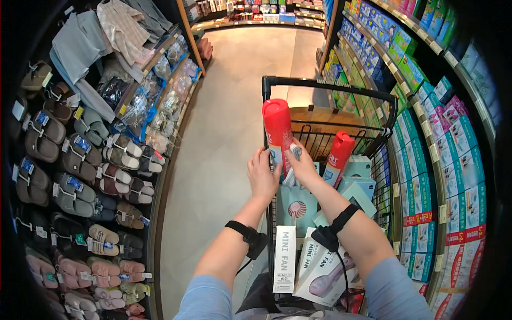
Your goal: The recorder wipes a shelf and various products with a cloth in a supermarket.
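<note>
A tall red-capped aerosol can (277,124) stands nearly upright above the near part of a black wire shopping cart (328,83). My left hand (262,174) is against the can's left side, the thumb across its lower front. On the other side, my right hand (305,164) grips a slim whitish-grey item (295,152) close against the can; its exact kind is unclear. A second red aerosol can (339,156) leans in the cart just right of my right hand. Under my hands lie a pale green fan box (296,206) and several white mini fan boxes (285,256).
Slippers (78,190) hang in rows on the left, with clothes (86,44) and bagged goods (144,104) beyond. Shelves of boxed goods (464,160) run close along the cart's right side. The aisle floor (224,100) leads to stocked shelves (264,18) at the far end.
</note>
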### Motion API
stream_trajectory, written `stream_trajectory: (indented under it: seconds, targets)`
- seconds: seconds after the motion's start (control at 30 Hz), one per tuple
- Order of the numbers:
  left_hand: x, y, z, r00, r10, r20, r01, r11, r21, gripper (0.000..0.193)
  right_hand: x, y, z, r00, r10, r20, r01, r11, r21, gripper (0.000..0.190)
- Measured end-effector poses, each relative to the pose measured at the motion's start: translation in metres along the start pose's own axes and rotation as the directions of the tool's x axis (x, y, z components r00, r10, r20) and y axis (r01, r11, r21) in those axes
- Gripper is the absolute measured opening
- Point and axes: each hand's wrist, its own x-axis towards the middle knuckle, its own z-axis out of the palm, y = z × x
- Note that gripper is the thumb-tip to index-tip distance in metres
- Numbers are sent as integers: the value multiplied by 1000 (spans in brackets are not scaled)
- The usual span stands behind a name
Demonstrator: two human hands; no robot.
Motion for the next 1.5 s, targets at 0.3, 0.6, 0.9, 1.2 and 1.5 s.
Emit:
stream_trajectory:
  seconds: [0.3, 0.6, 0.9, 1.2, 1.5]
  targets:
    - [3, 3, 12, 986, -151, 71, 146, 987, 62, 64, -6, 20, -38, 983, 139, 124, -99, 955, -281, 37]
    - [6, 9, 16, 982, -170, 89, 162, 983, 85, 64, -41, -50, -85, 995, 13, -99, -36, 973, -229, 42]
    - [7, -10, 23, 988, -95, 119, 114, 979, -166, 66, -201, -135, -207, 982, 98, -160, -105, 994, -34, 36]
    - [12, -26, 31, 994, 19, 109, -4, 992, -128, 67, -445, -149, -302, 727, 244, -642, -327, 945, -12, 31]
    - [28, -67, 45, 739, -164, 653, 563, 683, -466, 50, -588, -125, -294, 463, 361, -809, -438, 887, 146, 31]
